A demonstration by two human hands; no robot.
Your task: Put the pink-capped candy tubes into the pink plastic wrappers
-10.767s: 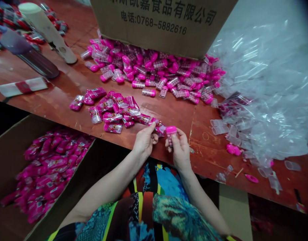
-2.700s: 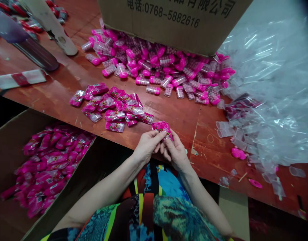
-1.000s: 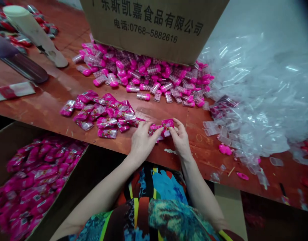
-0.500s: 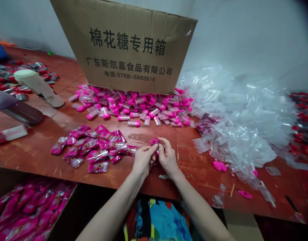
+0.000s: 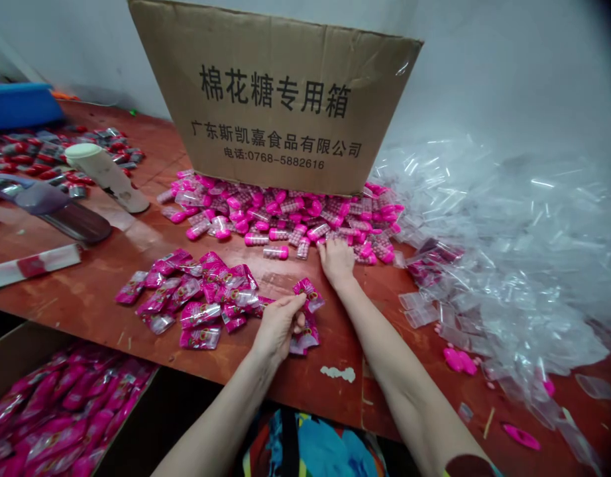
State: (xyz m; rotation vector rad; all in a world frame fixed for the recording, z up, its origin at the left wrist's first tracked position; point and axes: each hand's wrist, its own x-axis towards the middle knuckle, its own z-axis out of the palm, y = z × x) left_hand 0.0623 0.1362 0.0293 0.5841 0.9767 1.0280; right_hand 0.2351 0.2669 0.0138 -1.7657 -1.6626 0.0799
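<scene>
My left hand [image 5: 280,326] is closed, with thumb and forefinger pinching a small glossy pink printed packet [image 5: 310,296]. Below its fingers another pink packet [image 5: 306,338] shows, partly covered by the hand. My right hand [image 5: 338,263] reaches to the front edge of a heap of small clear candy bottles [image 5: 256,239] with pink caps. Its fingers curl down among them; the fingertips are hidden, so whether it grips one I cannot tell. Left of my left hand lies a loose pile of pink packets with clear ends [image 5: 201,313].
A large cardboard box [image 5: 280,132] stands behind the bottles. Clear plastic sleeves [image 5: 514,265] heap up on the right. Two drinking bottles [image 5: 109,177] lean at left, near red-capped containers [image 5: 32,156] and a blue basin [image 5: 22,106]. An open carton of pink packets [image 5: 61,411] sits lower left.
My right hand has let go of the packet both hands held and moved forward to the bottle heap. My left hand stays near the table front with the packet. The view has shifted left.
</scene>
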